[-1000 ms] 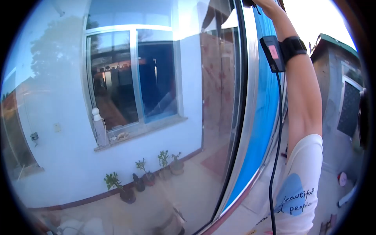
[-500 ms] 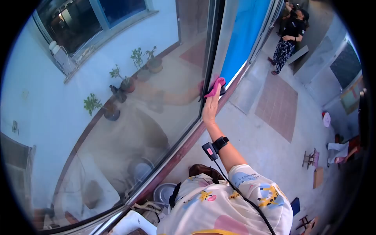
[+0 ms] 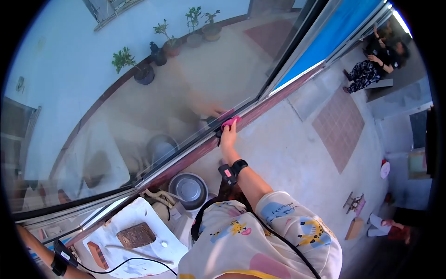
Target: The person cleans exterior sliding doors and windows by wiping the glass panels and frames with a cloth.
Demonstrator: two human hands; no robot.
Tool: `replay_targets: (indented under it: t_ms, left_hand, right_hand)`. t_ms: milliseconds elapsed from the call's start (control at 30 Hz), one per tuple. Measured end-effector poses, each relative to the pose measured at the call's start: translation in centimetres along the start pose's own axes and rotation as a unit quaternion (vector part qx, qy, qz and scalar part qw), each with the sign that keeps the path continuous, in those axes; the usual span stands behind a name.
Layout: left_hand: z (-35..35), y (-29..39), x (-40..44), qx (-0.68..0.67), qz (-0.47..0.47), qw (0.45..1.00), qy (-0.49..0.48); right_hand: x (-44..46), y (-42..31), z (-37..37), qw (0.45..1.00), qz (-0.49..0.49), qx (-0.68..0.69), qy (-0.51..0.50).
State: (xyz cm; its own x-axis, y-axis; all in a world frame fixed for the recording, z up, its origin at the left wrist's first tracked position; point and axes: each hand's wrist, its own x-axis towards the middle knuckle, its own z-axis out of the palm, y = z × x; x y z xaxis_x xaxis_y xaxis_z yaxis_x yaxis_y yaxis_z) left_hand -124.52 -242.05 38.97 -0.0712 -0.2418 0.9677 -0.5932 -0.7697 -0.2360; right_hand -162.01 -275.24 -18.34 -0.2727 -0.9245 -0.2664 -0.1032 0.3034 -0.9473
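My right hand (image 3: 228,135) is closed round a pink cloth (image 3: 231,122) and presses it on the lower frame (image 3: 204,139) of the glass pane (image 3: 186,88). Something small and black shows beside the fingers. A black band with a small box is on that wrist. At the lower left edge my left forearm, with a similar band, comes into view, but its hand lies outside the picture.
Below the frame are a metal basin (image 3: 188,187) and a white board (image 3: 139,253) bearing a brown block (image 3: 136,235) and a reddish wooden piece (image 3: 97,255). A person (image 3: 367,74) stands at the upper right; another person (image 3: 389,228) is at the lower right.
My right hand with the pink cloth has moved down and left, from the upright frame to the lower frame. The view has shifted, and my left forearm has appeared at the lower left.
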Motion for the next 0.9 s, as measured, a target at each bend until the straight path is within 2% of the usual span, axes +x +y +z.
replay_targets:
  t_ms: [33, 67, 133, 200, 233, 300, 333, 400, 433, 467, 533, 567, 600, 633, 700, 767, 867, 900]
  left_hand:
    - [-0.1, 0.2, 0.0, 0.023, 0.002, 1.0, 0.0]
    - [-0.1, 0.5, 0.1, 0.045, 0.005, 0.999, -0.001]
    - [-0.1, -0.2, 0.0, 0.055, 0.0, 0.998, -0.003]
    - [0.2, -2.6, -0.3, 0.256, 0.196, 0.947, -0.006]
    - [-0.4, 1.3, 0.0, 0.033, -0.006, 0.999, -0.011]
    - [-0.4, 1.1, -0.1, 0.033, -0.008, 0.999, -0.012]
    - [-0.4, 1.0, -0.1, 0.03, -0.008, 0.999, -0.013]
    - [-0.1, 0.9, -0.1, 0.011, -0.014, 1.0, -0.006]
    - [0.1, 0.8, 0.0, -0.009, -0.019, 1.0, 0.002]
    - [0.3, 0.7, 0.1, -0.01, -0.02, 1.0, 0.002]
    - [0.6, 0.4, 0.2, -0.068, -0.003, 0.997, 0.019]
    - [0.5, 0.4, 0.2, -0.081, -0.017, 0.996, 0.017]
    - [1.1, -3.4, 0.1, -0.081, -0.019, 0.996, 0.01]
    - [2.2, -10.3, 0.0, -0.057, -0.139, 0.987, -0.054]
    - [2.0, -10.8, -0.2, -0.024, -0.251, 0.96, -0.123]
    - [0.6, -0.5, -0.1, -0.088, -0.017, 0.996, 0.017]
    - [0.5, -0.4, 0.5, -0.076, -0.028, 0.997, 0.011]
    - [0.4, 0.0, 0.6, -0.084, -0.027, 0.996, 0.009]
  right_hand:
    - [-1.1, 0.4, -0.6, 0.983, 0.091, 0.101, -0.125]
    - [-1.8, 0.5, -1.1, 0.932, 0.181, 0.198, -0.242]
    - [-0.7, -1.7, -4.2, 0.951, 0.138, 0.216, -0.174]
    - [5.8, -3.9, -6.2, 0.95, -0.022, 0.3, -0.086]
    - [9.2, -5.2, -6.3, 0.954, -0.11, 0.276, -0.032]
    - [13.2, -8.7, -6.0, 0.966, -0.129, 0.195, 0.11]
    - [13.7, -9.0, -5.1, 0.966, -0.131, 0.194, 0.109]
    - [14.0, -8.3, -3.3, 0.972, -0.093, 0.032, 0.212]
    - [16.5, -3.5, -2.9, 0.981, -0.113, 0.078, 0.135]
    - [15.3, -4.9, -3.4, 0.981, -0.114, 0.078, 0.135]
    - [12.5, -7.7, -5.4, 0.967, -0.081, 0.235, 0.051]
    - [14.4, -9.1, -6.6, 0.956, -0.183, 0.219, 0.069]
    - [13.9, -13.0, -7.4, 0.949, -0.214, 0.214, 0.094]
    - [12.8, -17.0, -7.9, 0.94, -0.243, 0.209, 0.118]
    - [13.2, -18.2, -7.5, 0.939, -0.256, 0.182, 0.136]
    - [14.8, -16.4, -7.2, 0.934, -0.287, 0.15, 0.15]
    - [16.2, -11.0, -5.6, 0.949, -0.234, 0.106, 0.183]
    - [16.3, -9.0, -5.1, 0.959, -0.21, 0.092, 0.167]
